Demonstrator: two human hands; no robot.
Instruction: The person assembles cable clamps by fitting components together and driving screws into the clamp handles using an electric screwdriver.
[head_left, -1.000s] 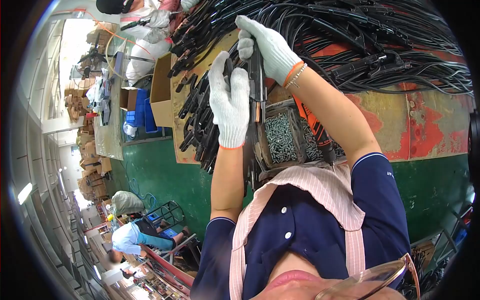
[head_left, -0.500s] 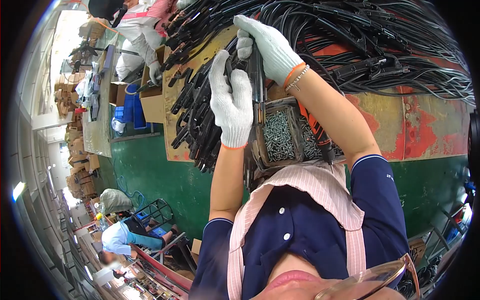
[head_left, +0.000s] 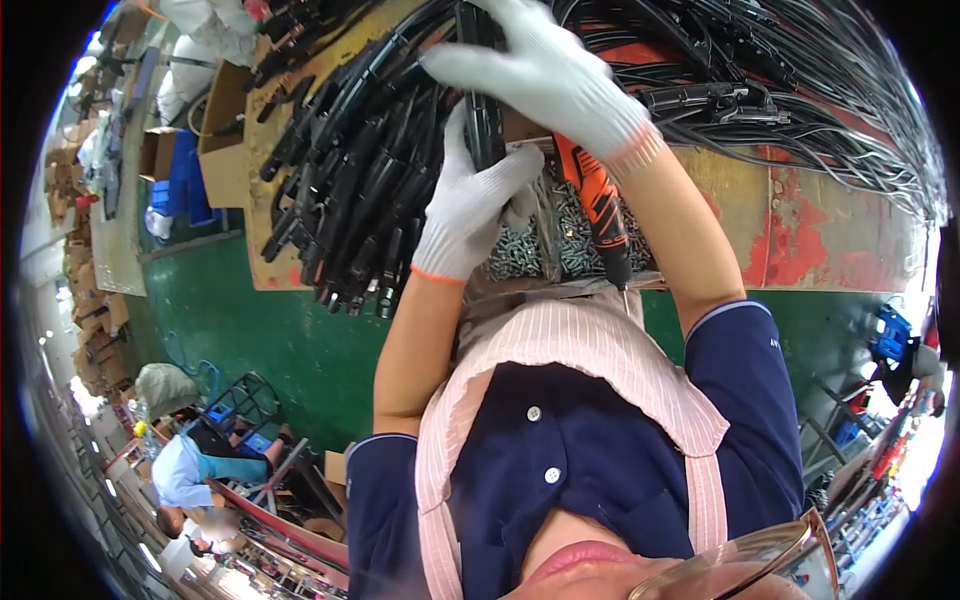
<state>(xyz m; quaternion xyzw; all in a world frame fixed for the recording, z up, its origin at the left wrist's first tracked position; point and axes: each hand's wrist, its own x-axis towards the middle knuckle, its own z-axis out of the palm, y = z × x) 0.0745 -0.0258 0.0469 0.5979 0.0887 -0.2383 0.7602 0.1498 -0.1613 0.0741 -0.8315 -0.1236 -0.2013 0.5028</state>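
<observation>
My left hand, in a white knit glove, is closed around the lower end of a long black plastic housing. Over the upper part of that housing is my right hand, also gloved, its thumb and fingers stretched out and slightly blurred; some fingertips run past the top edge of the view. Below my right wrist lies an orange and black power screwdriver, its bit pointing toward my body. It rests across a tray of small silver screws, partly covered by my left hand.
Many similar black housings are piled left of my hands. Bundles of black cables cover the table's right side. The worn yellow and red table ends close to my apron. Cardboard and blue boxes stand left; a person bends over farther off.
My right hand has gone from closed around the housing to spread out over it. My left hand has moved from beside the housing to gripping its lower end. The view has shifted.
</observation>
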